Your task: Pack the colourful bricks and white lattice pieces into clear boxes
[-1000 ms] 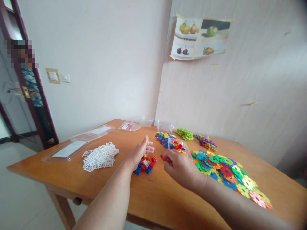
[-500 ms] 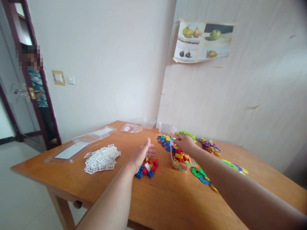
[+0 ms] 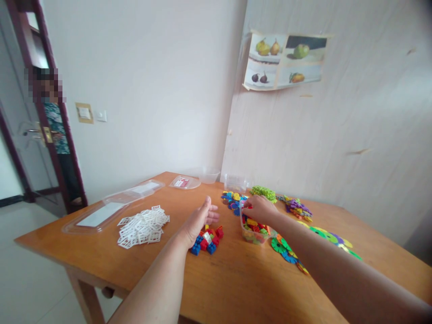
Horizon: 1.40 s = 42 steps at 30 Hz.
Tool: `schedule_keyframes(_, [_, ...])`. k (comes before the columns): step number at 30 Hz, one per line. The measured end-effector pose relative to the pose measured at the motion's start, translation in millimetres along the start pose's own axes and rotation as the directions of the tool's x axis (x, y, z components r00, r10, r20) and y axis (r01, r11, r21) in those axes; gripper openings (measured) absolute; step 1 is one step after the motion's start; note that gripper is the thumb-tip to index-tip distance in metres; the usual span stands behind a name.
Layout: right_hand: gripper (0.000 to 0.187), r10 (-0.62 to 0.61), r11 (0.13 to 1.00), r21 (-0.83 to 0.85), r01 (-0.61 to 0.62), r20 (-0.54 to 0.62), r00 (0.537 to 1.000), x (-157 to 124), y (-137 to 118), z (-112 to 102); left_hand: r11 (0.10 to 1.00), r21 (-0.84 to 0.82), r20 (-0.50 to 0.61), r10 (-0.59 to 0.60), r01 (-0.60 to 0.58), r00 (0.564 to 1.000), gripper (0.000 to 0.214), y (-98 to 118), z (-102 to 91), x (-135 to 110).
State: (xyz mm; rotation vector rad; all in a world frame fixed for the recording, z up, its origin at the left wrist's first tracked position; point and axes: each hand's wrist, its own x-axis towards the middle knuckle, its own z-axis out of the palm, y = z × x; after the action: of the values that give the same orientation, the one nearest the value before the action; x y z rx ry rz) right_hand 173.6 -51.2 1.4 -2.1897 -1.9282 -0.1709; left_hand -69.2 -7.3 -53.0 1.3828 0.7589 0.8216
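brick tub [image 3: 254, 233] | right hand [image 3: 259, 209] covers rim, grip unclear | left hand [image 3: 198, 220] spread, half hiding brick pile [image 3: 209, 238]

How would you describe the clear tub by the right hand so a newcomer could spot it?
On the wooden table, look near the middle, beneath the right hand. There stands a small clear tub of red, yellow and green bricks. Unlike the loose bricks by the left hand and the flat discs beside it, its pieces sit inside see-through walls.
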Motion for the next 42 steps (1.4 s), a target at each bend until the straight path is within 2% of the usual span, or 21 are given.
schedule_keyframes(23, [0.026,-0.038,0.999,-0.008,0.038,0.004,0.999,1.1,7.1,0.6,1.000,0.015,-0.019,-0.016,0.016,1.000,0.086,4.9,2.5,-3.2])
schedule_keyframes(33, [0.031,-0.002,0.999,-0.040,0.003,0.023,1.000,7.0,6.3,1.4,1.000,0.028,-0.034,-0.011,0.012,0.999,0.087,6.9,4.6,-5.4])
schedule_keyframes(42, [0.022,0.026,0.998,-0.064,-0.022,0.054,0.998,14.1,9.8,3.7,1.000,0.027,-0.031,-0.007,0.008,0.999,0.085,9.0,5.7,-7.4])
